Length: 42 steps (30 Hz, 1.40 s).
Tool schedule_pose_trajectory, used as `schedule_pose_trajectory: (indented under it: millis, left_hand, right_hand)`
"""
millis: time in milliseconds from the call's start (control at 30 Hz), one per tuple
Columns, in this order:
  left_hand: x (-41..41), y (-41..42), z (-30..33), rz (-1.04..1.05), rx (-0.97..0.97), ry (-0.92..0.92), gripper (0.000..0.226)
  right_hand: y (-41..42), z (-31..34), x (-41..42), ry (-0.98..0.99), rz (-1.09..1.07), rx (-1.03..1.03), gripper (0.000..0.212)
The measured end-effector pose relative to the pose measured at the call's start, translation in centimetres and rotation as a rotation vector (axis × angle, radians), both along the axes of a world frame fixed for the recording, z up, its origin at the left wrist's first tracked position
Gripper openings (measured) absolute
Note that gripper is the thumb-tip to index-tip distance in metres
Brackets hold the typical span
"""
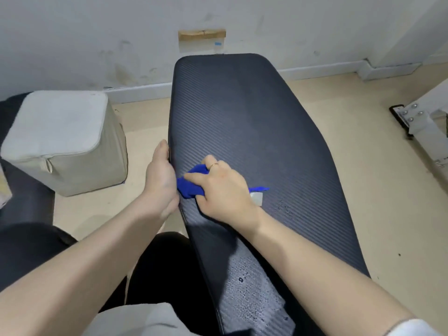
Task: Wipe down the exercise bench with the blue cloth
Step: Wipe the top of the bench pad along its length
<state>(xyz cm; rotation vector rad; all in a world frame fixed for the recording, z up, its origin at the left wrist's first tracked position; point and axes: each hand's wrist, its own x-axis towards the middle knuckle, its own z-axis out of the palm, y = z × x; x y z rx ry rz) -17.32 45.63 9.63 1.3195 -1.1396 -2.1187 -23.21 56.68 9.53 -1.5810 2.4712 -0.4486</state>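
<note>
The exercise bench (pixel 242 117) is a long dark pad with a ribbed surface, running from the wall toward me. My right hand (pixel 223 190) presses the bunched blue cloth (pixel 190 186) onto the pad near its left edge. A corner of the cloth and a white tag stick out to the right of the hand. My left hand (pixel 160 180) grips the bench's left edge, right beside the cloth. Water droplets lie on the near part of the pad, under my right forearm.
A beige fabric storage box (pixel 65 141) stands on the floor left of the bench. A white metal frame with bolts (pixel 421 124) sits at the right. The white wall and skirting close off the far end. My dark-clad leg is below the left hand.
</note>
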Motion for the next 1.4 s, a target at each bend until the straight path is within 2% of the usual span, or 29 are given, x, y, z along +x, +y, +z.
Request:
schedule_pose_trajectory:
  millis: [67, 233, 400, 467, 500, 567, 633, 667, 767, 867, 933, 1033, 1100, 1267, 1333, 1400]
  left_hand:
    - [1.0, -1.3, -0.2, 0.008, 0.040, 0.019, 0.047]
    - [3.6, -1.0, -1.6, -0.059, 0.159, -0.012, 0.059]
    - [4.1, 0.7, -1.8, -0.080, 0.216, 0.089, 0.061]
    - [4.0, 0.9, -1.7, -0.090, 0.186, 0.072, 0.057]
    - [3.8, 1.2, -1.5, -0.104, 0.160, 0.057, 0.053]
    - [3.3, 2.0, -0.8, -0.110, 0.111, 0.025, 0.044]
    - [3.0, 3.4, 0.5, -0.087, 0.075, 0.014, 0.045]
    - [2.9, 4.2, 1.0, -0.081, 0.077, 0.025, 0.051]
    - [2.8, 5.4, 0.3, -0.049, 0.175, 0.108, 0.076]
    - [2.5, 4.9, -0.9, -0.057, 0.220, 0.045, 0.062]
    - [2.3, 4.5, -1.6, -0.076, 0.217, 0.016, 0.066]
    - [2.6, 4.0, -4.2, -0.061, 0.176, -0.068, 0.085]
    - [2.7, 3.5, -7.1, -0.037, 0.160, -0.102, 0.083]
    - [1.8, 4.9, -2.9, 0.032, 0.012, -0.182, 0.083]
    - [1.7, 5.4, -2.3, 0.023, -0.025, -0.192, 0.080]
    - [2.0, 5.5, -2.5, -0.007, -0.093, -0.204, 0.073]
  right_hand:
    - [-0.8, -0.1, -1.2, 0.014, 0.024, 0.031, 0.041]
    - [-3.9, -0.1, -2.8, 0.078, -0.223, 0.038, 0.038]
    - [0.6, 0.2, 2.8, 0.000, 0.110, -0.045, 0.035]
    - [0.9, 0.2, 1.9, -0.022, 0.198, 0.004, 0.036]
    - [0.1, 0.1, 0.5, -0.002, 0.173, 0.032, 0.038]
    - [-2.1, -0.2, -2.7, 0.025, -0.033, 0.027, 0.039]
    - [-3.3, -0.4, -4.1, 0.054, -0.231, 0.002, 0.037]
    - [-3.1, -0.4, -3.4, 0.075, -0.233, 0.006, 0.037]
    - [0.7, -0.4, 0.7, 0.059, -0.017, -0.038, 0.041]
    - [4.2, 0.0, 1.3, -0.077, 0.130, 0.008, 0.045]
    - [3.7, -0.2, -1.8, -0.028, -0.002, 0.034, 0.043]
    - [2.3, -0.5, -5.6, 0.081, -0.405, 0.011, 0.039]
    - [2.3, -0.7, -4.3, 0.113, -0.396, 0.012, 0.038]
    - [6.9, -0.8, 1.1, 0.012, 0.022, -0.060, 0.042]
    - [7.0, -0.8, -1.4, 0.036, -0.048, -0.030, 0.039]
    - [6.1, -0.8, -5.3, 0.077, -0.340, -0.016, 0.040]
